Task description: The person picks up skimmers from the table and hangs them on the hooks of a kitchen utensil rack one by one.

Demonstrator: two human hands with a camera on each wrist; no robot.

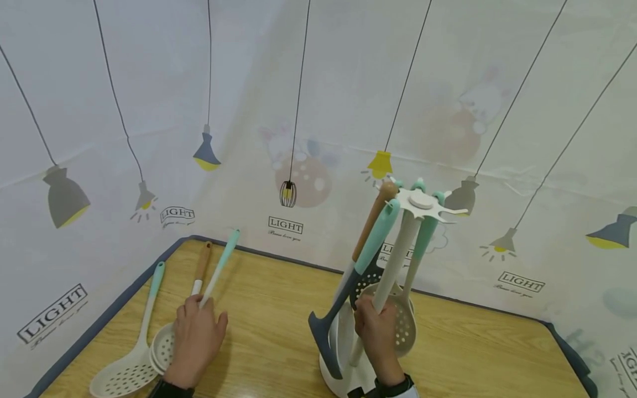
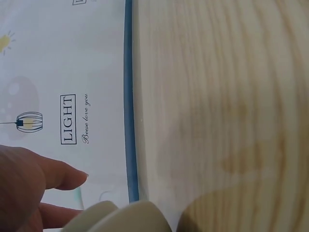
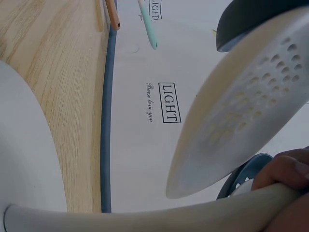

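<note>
In the head view, smooth, pale utensils are gathered near two hands on a wood-grained counter [image 1: 271, 331]. At half past seven from centre, the left hand [image 1: 197, 337] is bent over a slim mint-tipped handle [image 1: 224, 260], its thumb held apart; whether the handle is pinched cannot be told. A brown handle [image 1: 203, 261] is seen at twelve o'clock from that hand, a round perforated bowl [image 1: 161, 347] at nine, and a broad, flat skimmer [image 1: 124, 376] at eight, laid on the counter. At five o'clock from centre, a straight white post [image 1: 393, 268] is gripped by the right hand [image 1: 375, 331], fingers wrapped round it. It is topped at one o'clock from that hand by a spiked hub [image 1: 420, 202], from which a dark blue ladle [image 1: 325, 337] is hung at nine and a perforated beige spoon [image 1: 405, 331] at three. A stretch of wood grain is left between the hands, and another is seen at four o'clock from the right hand. The counter's far side is bordered by a navy band [image 1: 293, 261], backed by creased, lamp-printed cloth [image 1: 348, 83].
</note>
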